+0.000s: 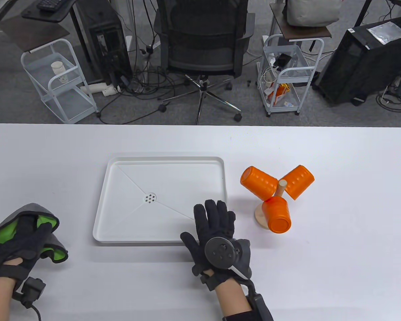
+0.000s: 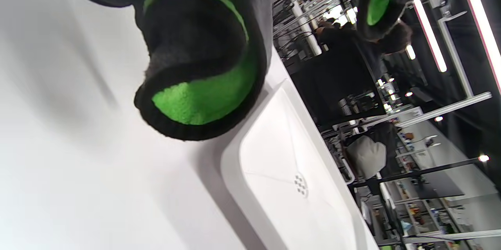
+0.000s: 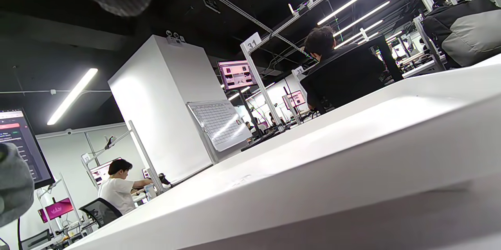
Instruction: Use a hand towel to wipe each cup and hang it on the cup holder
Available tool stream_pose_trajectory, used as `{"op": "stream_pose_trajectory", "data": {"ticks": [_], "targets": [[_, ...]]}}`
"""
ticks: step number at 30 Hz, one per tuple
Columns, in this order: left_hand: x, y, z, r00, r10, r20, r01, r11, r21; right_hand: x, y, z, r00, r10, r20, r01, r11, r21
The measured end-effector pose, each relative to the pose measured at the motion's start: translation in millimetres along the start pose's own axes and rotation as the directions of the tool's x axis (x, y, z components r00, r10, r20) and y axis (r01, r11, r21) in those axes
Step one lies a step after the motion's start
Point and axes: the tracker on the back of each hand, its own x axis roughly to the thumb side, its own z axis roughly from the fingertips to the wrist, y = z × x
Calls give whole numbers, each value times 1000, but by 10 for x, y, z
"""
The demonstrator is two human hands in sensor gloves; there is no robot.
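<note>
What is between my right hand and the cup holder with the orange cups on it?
Nothing visible. The right hand lies flat over the white tray's near right corner, and only bare table separates it from the cup holder, where three orange cups hang.

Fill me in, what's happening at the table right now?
A person in sensor gloves is at the end of a cup-drying job. All three orange cups hang on the wooden cup holder, to the right of the white tray, which has no cups in it. The left hand holds the grey and green hand towel at the table's left edge. The right hand lies flat and open over the tray's near right corner, holding nothing.
</note>
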Motion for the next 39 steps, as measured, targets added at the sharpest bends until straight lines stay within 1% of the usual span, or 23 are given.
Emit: {"op": "stream_pose_trajectory", "data": {"ticks": [4, 7, 11, 16, 19, 22, 25, 28, 30, 33, 34, 36, 39], "targets": [[-98, 68, 27, 997, 1, -76, -6, 998, -68, -6, -7, 8, 1000, -10, -1, 10, 1000, -5], [-154, 107, 32, 995, -16, -96, 7, 996, -89, -9, -11, 12, 1000, -15, -4, 15, 1000, -6], [-220, 152, 38, 993, 35, -114, -45, 996, -82, -11, -16, 17, 1000, -22, -9, 22, 1000, -3], [-218, 192, 49, 990, 80, -113, -90, 992, -83, -16, -22, 19, 1000, -26, -15, 26, 1000, -1], [-177, 200, 71, 991, 37, -131, -44, 998, -54, -17, -22, 19, 999, -27, -17, 27, 1000, 2], [-117, 197, 95, 989, -54, -140, 50, 998, -32, -15, -23, 19, 1000, -26, -18, 26, 1000, 4], [-44, 161, 112, 989, -97, -108, 94, 995, -31, -14, -23, 19, 1000, -23, -18, 23, 1000, 7], [95, 54, 137, 990, -140, -30, 139, 990, -15, -12, -22, 17, 1000, -19, -18, 19, 1000, 12], [214, -61, 144, 982, -181, 47, 181, 983, -8, -9, -18, 16, 1000, -17, -17, 17, 1000, 18], [404, -311, 126, 961, -196, 195, 205, 978, -29, 0, -9, 14, 1000, -9, -12, 10, 1000, 28], [444, -376, 117, 957, -191, 219, 203, 979, -33, 3, -6, 13, 1000, -7, -10, 8, 999, 32], [562, -590, 78, 938, -193, 287, 217, 974, -57, 9, 3, 12, 1000, -1, -7, 1, 999, 40], [697, -868, 14, 904, -253, 344, 288, 956, -52, 15, 9, 12, 1000, 4, -4, -4, 999, 48]]}}
